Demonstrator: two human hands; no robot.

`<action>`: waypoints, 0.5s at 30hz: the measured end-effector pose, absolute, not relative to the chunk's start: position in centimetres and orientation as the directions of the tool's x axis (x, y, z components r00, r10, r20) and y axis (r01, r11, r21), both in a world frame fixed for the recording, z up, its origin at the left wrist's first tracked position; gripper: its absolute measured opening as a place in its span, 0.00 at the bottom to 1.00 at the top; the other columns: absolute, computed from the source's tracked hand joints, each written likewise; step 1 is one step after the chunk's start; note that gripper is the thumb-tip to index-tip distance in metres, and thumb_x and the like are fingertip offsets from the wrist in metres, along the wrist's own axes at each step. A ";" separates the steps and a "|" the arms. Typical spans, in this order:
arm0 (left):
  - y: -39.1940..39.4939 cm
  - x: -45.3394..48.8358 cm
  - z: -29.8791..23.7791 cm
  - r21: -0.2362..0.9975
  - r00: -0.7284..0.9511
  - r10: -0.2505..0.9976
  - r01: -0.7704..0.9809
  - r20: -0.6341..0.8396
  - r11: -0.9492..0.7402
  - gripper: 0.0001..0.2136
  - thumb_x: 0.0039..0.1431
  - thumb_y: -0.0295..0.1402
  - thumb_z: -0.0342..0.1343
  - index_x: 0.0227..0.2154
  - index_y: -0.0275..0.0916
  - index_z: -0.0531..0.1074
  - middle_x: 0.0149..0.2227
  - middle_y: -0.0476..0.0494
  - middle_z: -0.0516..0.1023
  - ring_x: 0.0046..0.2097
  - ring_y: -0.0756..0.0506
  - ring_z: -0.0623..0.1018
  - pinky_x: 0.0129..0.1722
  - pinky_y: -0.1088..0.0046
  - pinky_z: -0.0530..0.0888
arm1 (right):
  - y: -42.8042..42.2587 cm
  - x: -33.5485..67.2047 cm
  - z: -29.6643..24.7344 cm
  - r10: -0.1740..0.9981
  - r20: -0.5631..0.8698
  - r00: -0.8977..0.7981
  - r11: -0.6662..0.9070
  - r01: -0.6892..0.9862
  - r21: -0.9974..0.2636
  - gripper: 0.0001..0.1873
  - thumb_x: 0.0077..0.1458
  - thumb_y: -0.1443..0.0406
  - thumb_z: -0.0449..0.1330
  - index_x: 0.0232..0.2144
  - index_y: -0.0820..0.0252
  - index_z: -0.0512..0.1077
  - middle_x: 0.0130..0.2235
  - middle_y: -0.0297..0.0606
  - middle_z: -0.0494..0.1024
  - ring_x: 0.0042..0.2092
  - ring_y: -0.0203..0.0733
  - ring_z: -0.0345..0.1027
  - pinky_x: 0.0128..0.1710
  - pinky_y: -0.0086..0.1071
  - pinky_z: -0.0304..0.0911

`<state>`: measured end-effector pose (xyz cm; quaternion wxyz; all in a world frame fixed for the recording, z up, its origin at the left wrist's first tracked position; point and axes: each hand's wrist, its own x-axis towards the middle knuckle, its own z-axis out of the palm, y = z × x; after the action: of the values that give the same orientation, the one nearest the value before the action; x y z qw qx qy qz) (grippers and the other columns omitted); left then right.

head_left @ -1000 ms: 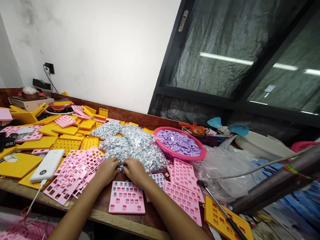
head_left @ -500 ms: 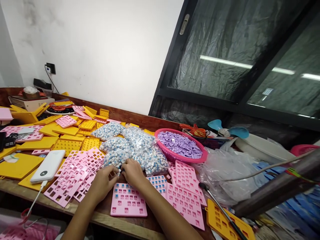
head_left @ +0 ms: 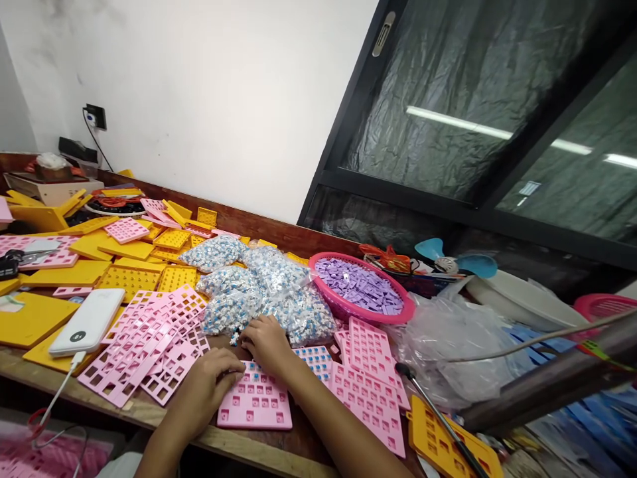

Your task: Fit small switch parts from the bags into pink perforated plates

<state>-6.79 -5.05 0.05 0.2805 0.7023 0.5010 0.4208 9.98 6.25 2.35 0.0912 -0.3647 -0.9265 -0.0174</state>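
A pink plate with square cutouts (head_left: 261, 402) lies near the table's front edge, a few blue switches showing in its upper rows. My left hand (head_left: 215, 377) reaches over its upper left corner, thumb and fingers pinched together; whatever they grip is hidden. Just beyond the plate, my right hand (head_left: 265, 340) has its fingers curled beside small loose switches (head_left: 235, 336) in front of the clear bags of blue-and-white switches (head_left: 233, 305). What the right fingertips hold is too small to make out. Partly behind my right forearm is another pink plate filled with blue switches (head_left: 318, 360).
Pink frames (head_left: 134, 348) and a white power bank with a cable (head_left: 88, 322) lie left, before piled yellow plates (head_left: 132, 282). A pink basket of purple pieces (head_left: 361, 285) stands behind right. More pink plates (head_left: 371, 405), a black rod (head_left: 442, 421) and clear plastic (head_left: 442, 345) lie right.
My left hand has moved from the loose switches toward me, onto the upper left of the pink plate. My right hand stays near the bags. The view has shifted slightly.
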 end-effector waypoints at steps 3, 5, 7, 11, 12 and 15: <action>-5.3 -6.5 0.3 0.722 0.164 0.950 0.620 0.265 -0.308 0.09 0.65 0.29 0.53 0.36 0.43 0.79 0.40 0.45 0.81 0.46 0.43 0.77 0.48 0.66 0.71 | 5.4 11.6 2.7 0.633 0.244 -0.735 0.774 0.605 -0.184 0.05 0.59 0.66 0.68 0.39 0.52 0.80 0.40 0.35 0.82 0.48 0.44 0.71 0.52 0.39 0.58; -5.4 -6.2 0.9 0.667 0.163 0.957 0.689 0.238 -0.283 0.09 0.65 0.28 0.52 0.37 0.43 0.78 0.41 0.45 0.81 0.46 0.43 0.77 0.48 0.67 0.71 | 4.4 13.3 3.0 0.623 0.311 -0.718 0.775 0.512 -0.370 0.09 0.57 0.69 0.68 0.41 0.55 0.79 0.41 0.36 0.81 0.46 0.43 0.72 0.50 0.37 0.61; -5.3 -5.8 1.8 0.606 0.171 0.965 0.752 0.201 -0.259 0.10 0.65 0.27 0.51 0.38 0.43 0.78 0.41 0.44 0.80 0.46 0.43 0.78 0.47 0.67 0.71 | 3.3 14.9 3.2 0.638 0.331 -0.695 0.735 0.422 -0.531 0.10 0.57 0.70 0.68 0.42 0.56 0.79 0.41 0.36 0.80 0.44 0.41 0.73 0.46 0.34 0.64; -4.6 -4.6 3.8 0.424 0.207 0.975 0.878 0.086 -0.224 0.13 0.63 0.24 0.49 0.33 0.41 0.79 0.38 0.41 0.81 0.45 0.40 0.79 0.44 0.66 0.71 | 1.9 17.1 2.9 0.690 0.282 -0.667 0.645 0.391 -0.656 0.10 0.53 0.71 0.70 0.39 0.56 0.80 0.37 0.35 0.79 0.39 0.40 0.73 0.40 0.31 0.66; -4.4 -4.4 4.2 0.387 0.213 0.975 0.895 0.063 -0.221 0.13 0.62 0.23 0.50 0.32 0.41 0.79 0.38 0.39 0.82 0.44 0.40 0.79 0.43 0.66 0.71 | 1.8 17.4 2.8 0.696 0.271 -0.665 0.637 0.398 -0.660 0.10 0.52 0.72 0.70 0.38 0.56 0.80 0.37 0.35 0.79 0.39 0.40 0.73 0.40 0.31 0.66; -3.9 -3.8 4.9 0.333 0.230 0.973 0.915 0.032 -0.227 0.13 0.59 0.21 0.51 0.31 0.39 0.80 0.38 0.37 0.82 0.43 0.39 0.80 0.42 0.65 0.72 | 2.0 17.6 2.2 0.683 0.254 -0.685 0.646 0.404 -0.648 0.10 0.50 0.73 0.71 0.35 0.56 0.81 0.36 0.35 0.80 0.40 0.40 0.74 0.40 0.30 0.66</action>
<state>-3.81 -3.91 4.94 0.1228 0.7745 0.6093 0.1174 17.59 2.04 2.23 0.2463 -0.3112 -0.8731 0.2832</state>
